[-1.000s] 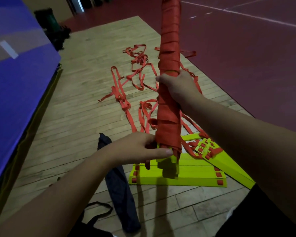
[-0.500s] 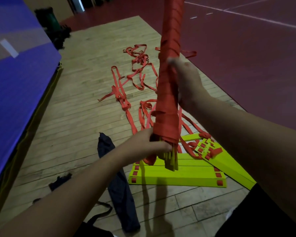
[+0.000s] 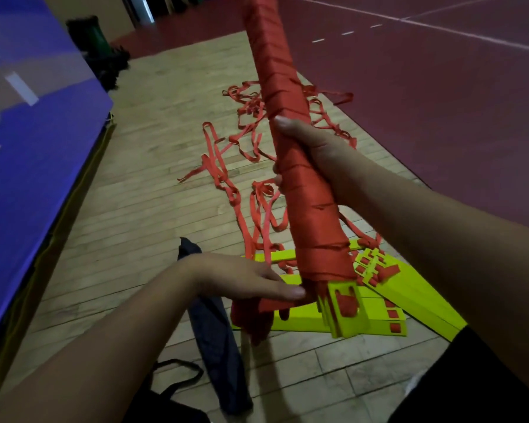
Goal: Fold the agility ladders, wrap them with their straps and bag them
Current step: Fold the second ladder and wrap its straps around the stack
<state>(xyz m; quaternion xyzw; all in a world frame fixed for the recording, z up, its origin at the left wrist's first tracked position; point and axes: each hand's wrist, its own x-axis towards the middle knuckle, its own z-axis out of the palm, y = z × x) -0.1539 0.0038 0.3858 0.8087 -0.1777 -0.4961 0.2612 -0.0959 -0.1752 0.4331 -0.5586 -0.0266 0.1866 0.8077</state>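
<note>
A folded agility ladder bundle (image 3: 290,141), yellow rungs wound in red strap, stands tilted in front of me. My right hand (image 3: 315,154) grips its middle, thumb up along the wrap. My left hand (image 3: 245,279) is at the bundle's lower end, pinching the loose red strap end (image 3: 254,315) against it beside the bare yellow rung tips (image 3: 345,309). On the wooden floor lie more yellow rungs (image 3: 409,303) with tangled red straps (image 3: 251,166). A dark carry bag (image 3: 217,340) lies on the floor below my left arm.
A large blue mat (image 3: 28,154) rises on the left. The red court floor (image 3: 440,102) spans the right. Dark objects (image 3: 98,47) stand at the far back left. A black strap loop (image 3: 177,370) lies near my left forearm.
The bundle has tilted, its top leaning left and its lower end swinging right. My right hand slid down to grip its middle. My left hand now stretches flatter against the strap end.
</note>
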